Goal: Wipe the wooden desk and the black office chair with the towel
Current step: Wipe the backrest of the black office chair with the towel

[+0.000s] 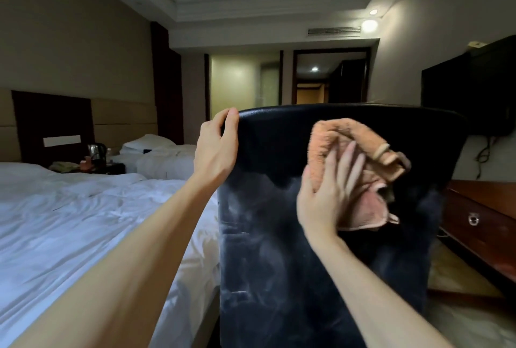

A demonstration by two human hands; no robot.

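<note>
The back of the black office chair (279, 250) fills the middle of the view, with pale dusty smears on its leather. My left hand (217, 149) grips the chair back's top left corner, fingers curled over the edge. My right hand (326, 194) presses a crumpled orange-pink towel (363, 163) flat against the upper part of the chair back, fingers straight. The wooden desk (485, 208) stands to the right behind the chair, with a drawer and a ring pull showing.
A bed (69, 222) with white sheets lies close on the left, a second bed (164, 155) beyond it. A nightstand with a kettle (96, 150) sits between them. A dark television (474, 88) hangs on the right wall above the desk. A hallway opens ahead.
</note>
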